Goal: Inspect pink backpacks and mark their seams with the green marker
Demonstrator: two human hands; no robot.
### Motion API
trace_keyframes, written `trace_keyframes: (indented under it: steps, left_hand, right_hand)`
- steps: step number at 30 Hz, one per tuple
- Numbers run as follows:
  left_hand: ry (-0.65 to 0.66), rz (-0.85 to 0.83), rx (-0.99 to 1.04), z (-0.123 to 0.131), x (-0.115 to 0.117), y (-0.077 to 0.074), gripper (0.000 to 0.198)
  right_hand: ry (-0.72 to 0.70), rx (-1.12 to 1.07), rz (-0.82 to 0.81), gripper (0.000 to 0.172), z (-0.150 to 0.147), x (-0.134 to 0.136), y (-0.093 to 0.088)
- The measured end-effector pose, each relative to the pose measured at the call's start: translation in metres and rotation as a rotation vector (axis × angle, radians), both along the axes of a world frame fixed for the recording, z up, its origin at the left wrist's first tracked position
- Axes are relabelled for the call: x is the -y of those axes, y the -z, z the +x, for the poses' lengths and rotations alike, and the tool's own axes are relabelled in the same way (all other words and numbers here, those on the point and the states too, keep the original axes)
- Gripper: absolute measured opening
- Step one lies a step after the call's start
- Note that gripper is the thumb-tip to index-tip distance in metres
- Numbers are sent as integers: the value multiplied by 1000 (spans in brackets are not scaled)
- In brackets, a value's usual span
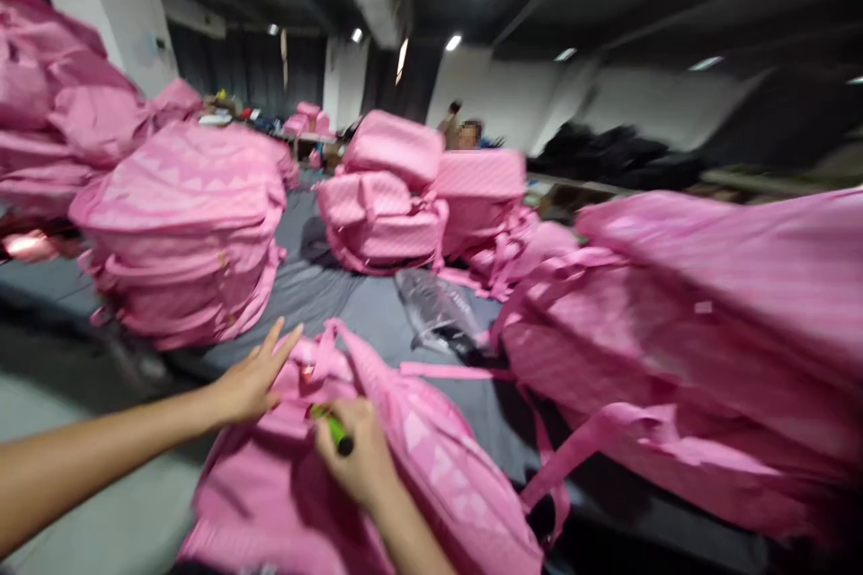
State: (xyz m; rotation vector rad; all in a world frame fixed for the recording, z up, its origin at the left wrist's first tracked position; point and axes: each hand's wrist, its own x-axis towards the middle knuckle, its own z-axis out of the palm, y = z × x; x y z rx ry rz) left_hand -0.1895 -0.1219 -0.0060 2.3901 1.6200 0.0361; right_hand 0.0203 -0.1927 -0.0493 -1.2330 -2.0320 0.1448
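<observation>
A pink backpack [270,485] lies nearest to me at the bottom centre, its strap loop at the top end. My left hand [253,382] rests on its upper left edge, fingers spread, with nothing held. In my right hand [357,449] is a small green and black tool [333,429], gripped between closed fingers. The tool's tip points at the fabric near the loop, partly blurred; whether it touches cannot be made out.
A large pink bag pile [674,332] fills the right side. Another pink backpack [189,234] stands at the left, beside stacked bags [60,108]. Further back are pink bags [391,189], a clear plastic bag [438,310] on grey cloth [368,310], and a person [470,135].
</observation>
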Motion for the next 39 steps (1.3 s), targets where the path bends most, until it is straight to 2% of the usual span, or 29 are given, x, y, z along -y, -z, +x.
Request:
trace_keyframes:
  steps: [2,7,11,14,21,28,31,34,39]
  left_hand:
    - [-73,-51,-1,-1,2,-5,105]
    - [-8,-173,-114,1,-17,-7,108]
    - [15,-220,-153,4,-25,-10,105]
    - [31,-247,-156,6,-33,-9,103]
    - [22,-353,-154,11,-58,-4,104]
    - [86,-437,-132,2,-81,13,116]
    - [92,-440,-144,4,-83,15,111]
    - [40,-375,-146,7,-80,15,104]
    - [45,-347,-107,9,-80,18,103]
  right_hand:
    - [-29,-88,-123,13,5,0,-6]
    - [-142,-219,-334,15,16,-18,0]
    - [-231,-208,-460,28,15,-25,-7]
    - [-220,-181,-472,29,4,-32,-9]
    - [-99,-134,-428,29,-11,-45,5]
    - [-52,-124,-466,28,-14,-52,7]
    - [-96,-120,-509,28,-13,-53,6]
    - [-132,-102,-544,26,-12,-52,8]
    - [-23,-87,-446,29,-12,-51,15]
